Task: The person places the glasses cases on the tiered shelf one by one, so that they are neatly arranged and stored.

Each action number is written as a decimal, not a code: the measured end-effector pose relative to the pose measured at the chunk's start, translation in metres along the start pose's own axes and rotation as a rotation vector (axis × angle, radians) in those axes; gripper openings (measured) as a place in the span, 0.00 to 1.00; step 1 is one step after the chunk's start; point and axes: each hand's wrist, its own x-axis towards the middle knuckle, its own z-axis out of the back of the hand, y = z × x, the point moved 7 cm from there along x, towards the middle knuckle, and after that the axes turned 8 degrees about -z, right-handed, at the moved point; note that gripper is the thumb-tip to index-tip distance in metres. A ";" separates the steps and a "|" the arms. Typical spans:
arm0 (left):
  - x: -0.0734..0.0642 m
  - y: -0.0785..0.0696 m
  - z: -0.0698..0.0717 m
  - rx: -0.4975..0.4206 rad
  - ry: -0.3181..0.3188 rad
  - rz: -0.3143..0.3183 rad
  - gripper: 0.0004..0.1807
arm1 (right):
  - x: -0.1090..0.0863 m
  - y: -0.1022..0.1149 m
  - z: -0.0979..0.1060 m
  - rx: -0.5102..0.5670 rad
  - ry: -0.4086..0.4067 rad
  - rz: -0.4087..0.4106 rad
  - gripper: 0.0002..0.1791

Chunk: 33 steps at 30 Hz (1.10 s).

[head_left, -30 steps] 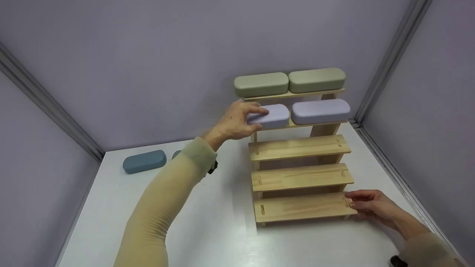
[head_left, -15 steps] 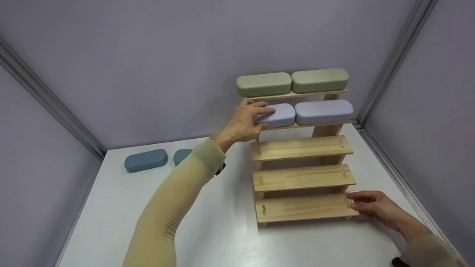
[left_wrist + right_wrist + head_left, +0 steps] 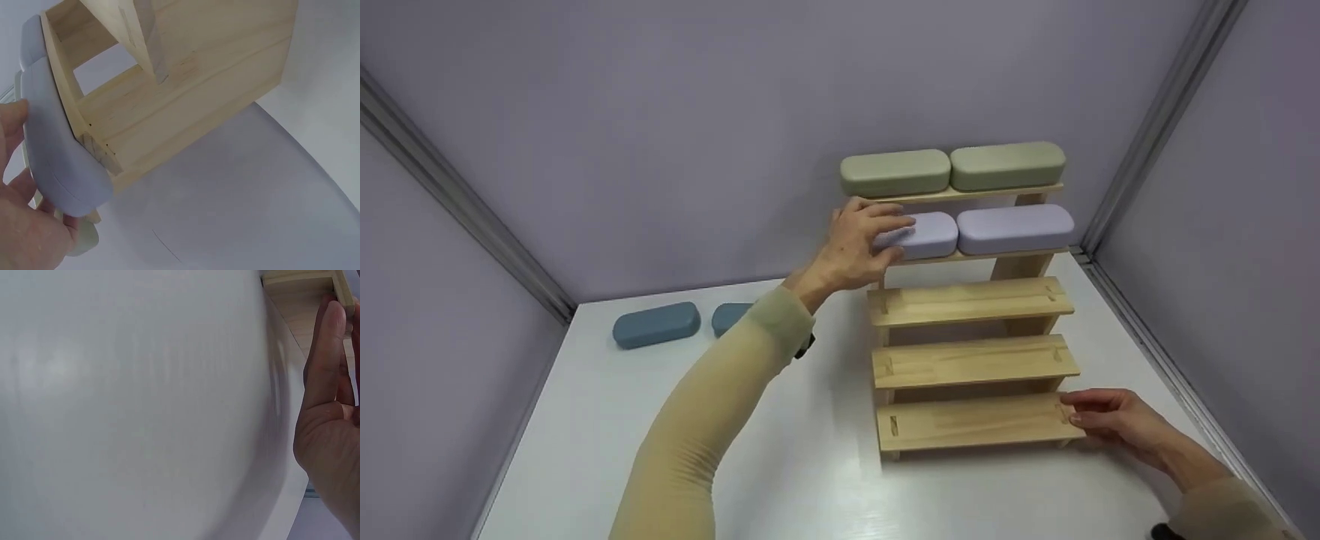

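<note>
My left hand [image 3: 855, 244] holds the left end of a lilac glasses case [image 3: 934, 234] on the second-highest step of a wooden tiered rack [image 3: 971, 301]. In the left wrist view, fingers curl around the rounded end of that lilac case [image 3: 62, 143], which overhangs the step's end. Against its right end sits a second lilac glasses case [image 3: 1016, 229]. Two green glasses cases, a left one [image 3: 895, 172] and a right one [image 3: 1008, 166], lie end to end on the top step. Low on the right, my right hand [image 3: 1125, 424] pinches the right end of the bottom step [image 3: 975, 422].
A blue glasses case [image 3: 656, 325] lies at the back left of the white table [image 3: 780, 465]. Another blue case [image 3: 727, 318] is partly hidden behind my left sleeve. Grey walls [image 3: 660, 150] with metal corner profiles enclose the table.
The left hand and its lilac case have slid right, closing the gap to the other lilac case. The right hand stays at the bottom step. More of the second blue case shows.
</note>
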 end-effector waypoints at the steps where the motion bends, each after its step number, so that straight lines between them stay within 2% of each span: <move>1: -0.001 0.001 0.004 -0.010 -0.030 -0.011 0.23 | 0.000 0.000 0.000 -0.002 0.003 0.002 0.23; 5: -0.010 0.006 0.025 -0.056 -0.143 -0.040 0.21 | 0.001 0.001 0.001 0.004 0.008 0.010 0.24; 9: -0.030 0.018 0.047 -0.099 -0.197 -0.022 0.20 | 0.002 0.000 0.001 0.001 0.002 0.008 0.24; 14: -0.070 0.046 0.069 -0.126 -0.210 0.065 0.19 | 0.003 0.001 0.000 0.011 0.018 0.008 0.24; 19: -0.116 0.079 0.083 -0.113 -0.176 0.190 0.21 | 0.001 0.001 -0.001 0.014 0.035 0.008 0.24; 22: -0.143 0.100 0.084 -0.120 -0.146 0.282 0.23 | 0.000 0.001 0.000 0.015 0.036 0.002 0.24; 26: -0.176 0.128 0.077 -0.123 -0.104 0.383 0.26 | 0.000 0.000 0.001 0.013 0.018 -0.012 0.24; 29: -0.196 0.149 0.065 -0.110 -0.083 0.435 0.29 | 0.000 0.000 0.001 0.013 0.009 -0.019 0.23; 33: -0.219 0.171 0.042 -0.124 -0.069 0.510 0.32 | 0.001 -0.001 0.001 0.010 -0.001 -0.015 0.23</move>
